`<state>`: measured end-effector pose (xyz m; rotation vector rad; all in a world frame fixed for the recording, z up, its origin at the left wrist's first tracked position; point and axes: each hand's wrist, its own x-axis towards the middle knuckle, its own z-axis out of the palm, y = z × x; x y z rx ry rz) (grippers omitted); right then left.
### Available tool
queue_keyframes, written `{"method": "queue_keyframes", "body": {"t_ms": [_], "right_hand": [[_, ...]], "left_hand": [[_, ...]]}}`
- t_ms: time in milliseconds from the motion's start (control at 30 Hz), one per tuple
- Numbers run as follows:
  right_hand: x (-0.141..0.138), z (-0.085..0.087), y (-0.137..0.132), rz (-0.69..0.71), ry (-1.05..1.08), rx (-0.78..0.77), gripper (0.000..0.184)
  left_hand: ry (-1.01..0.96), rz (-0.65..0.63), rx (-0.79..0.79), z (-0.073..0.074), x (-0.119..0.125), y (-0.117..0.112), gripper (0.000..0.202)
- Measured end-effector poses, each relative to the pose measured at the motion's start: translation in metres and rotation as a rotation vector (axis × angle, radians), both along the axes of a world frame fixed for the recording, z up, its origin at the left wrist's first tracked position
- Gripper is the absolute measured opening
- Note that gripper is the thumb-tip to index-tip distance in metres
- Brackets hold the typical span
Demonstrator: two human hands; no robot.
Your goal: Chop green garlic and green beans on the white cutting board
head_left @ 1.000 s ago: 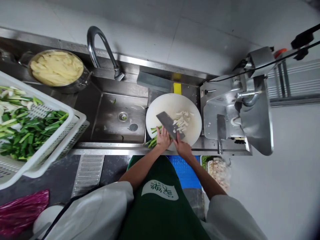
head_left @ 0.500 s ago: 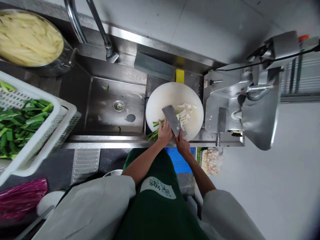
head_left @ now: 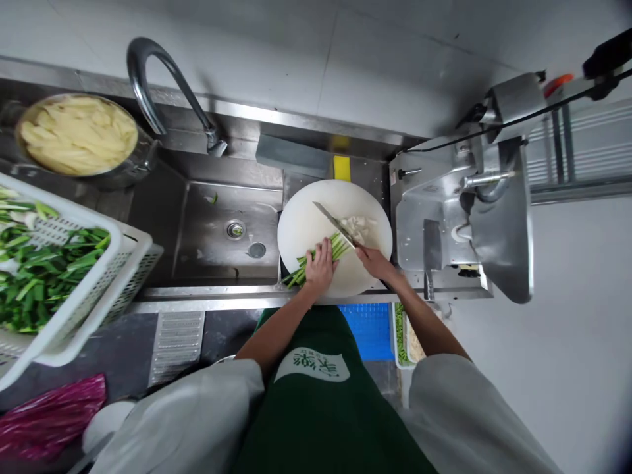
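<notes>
My left hand [head_left: 320, 267] presses down on a bunch of green stalks [head_left: 316, 258] that lies across the near edge of a round white cutting board [head_left: 301, 224]. My right hand [head_left: 374, 261] grips the handle of a cleaver [head_left: 334, 224], whose blade stands on edge just beyond the stalk tips. A small heap of cut white pieces [head_left: 359, 226] lies on the board to the right of the blade.
A steel sink [head_left: 227, 230] with a curved tap [head_left: 162, 85] lies left of the board. A pot of pale strips [head_left: 79, 135] and white baskets of greens [head_left: 54, 270] sit far left. A metal slicing machine [head_left: 469, 204] stands right. A blue crate [head_left: 368, 326] is below the counter.
The cleaver has turned from lying flat over the board to standing on edge at the stalk tips. The white pieces have been gathered into a heap on the right. My view shifted.
</notes>
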<state>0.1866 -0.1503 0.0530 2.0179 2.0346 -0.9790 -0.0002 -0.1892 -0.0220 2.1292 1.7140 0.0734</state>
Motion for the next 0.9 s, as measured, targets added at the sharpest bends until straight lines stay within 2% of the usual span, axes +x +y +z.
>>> {"method": "queue_keyframes", "body": {"t_ms": [67,167,300,433,733,800,900], "right_hand": [[-0.017,-0.001,-0.018,0.129,-0.152,0.025,0.062],[-0.046,-0.015,-0.055,0.180,-0.354,-0.034,0.072],[-0.063,-0.032,-0.101,0.162,-0.425,-0.069,0.071],[-0.063,-0.035,-0.120,0.088,-0.468,-0.111,0.068],[-0.067,-0.041,-0.099,0.024,-0.499,-0.119,0.073],[-0.067,-0.044,-0.086,0.001,-0.486,-0.111,0.076],[-0.064,-0.048,-0.049,-0.033,-0.426,-0.047,0.077]], "left_hand": [[0.023,-0.038,-0.042,0.004,0.003,0.010,0.065],[0.048,-0.095,-0.101,0.007,0.001,0.013,0.063],[0.040,-0.090,-0.081,0.005,-0.007,0.002,0.062],[-0.017,-0.088,-0.059,0.002,-0.009,0.000,0.063],[-0.065,-0.078,-0.029,-0.002,-0.010,0.002,0.059],[-0.073,-0.084,-0.023,-0.002,-0.010,0.002,0.061],[-0.076,-0.053,0.018,-0.003,-0.008,0.001,0.066]]}}
